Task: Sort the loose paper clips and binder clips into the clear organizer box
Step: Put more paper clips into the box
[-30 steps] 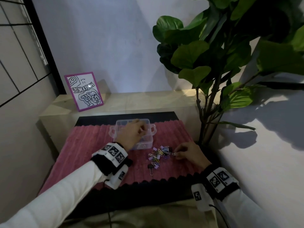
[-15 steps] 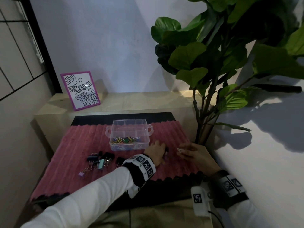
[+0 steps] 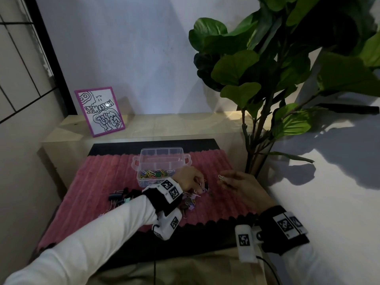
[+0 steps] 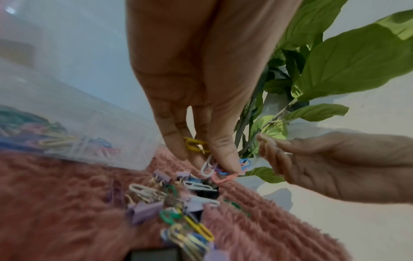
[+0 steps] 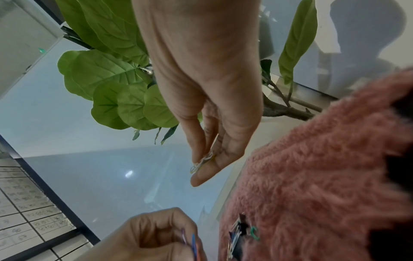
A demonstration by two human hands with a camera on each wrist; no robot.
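Note:
The clear organizer box [image 3: 162, 159] stands on the pink fuzzy mat [image 3: 92, 182], with coloured paper clips in its near compartments. A mixed pile of paper clips and binder clips [image 4: 178, 203] lies just right of the box. My left hand [image 3: 191, 179] hovers over that pile and pinches several paper clips [image 4: 214, 167], white, pink, blue and yellow. My right hand [image 3: 242, 186] is raised to the right of it and pinches a pale paper clip [image 5: 202, 163] between thumb and fingers. A second group of dark binder clips [image 3: 119, 196] lies left of my left forearm.
A large leafy plant [image 3: 277, 79] rises at the mat's right edge, close to my right hand. A purple-framed drawing [image 3: 99, 111] leans on the wooden ledge behind. A white wall surface lies to the right.
My left hand left the box, crossed to the pile on the right and now pinches several paper clips. My right hand lifted off the mat with a pale clip.

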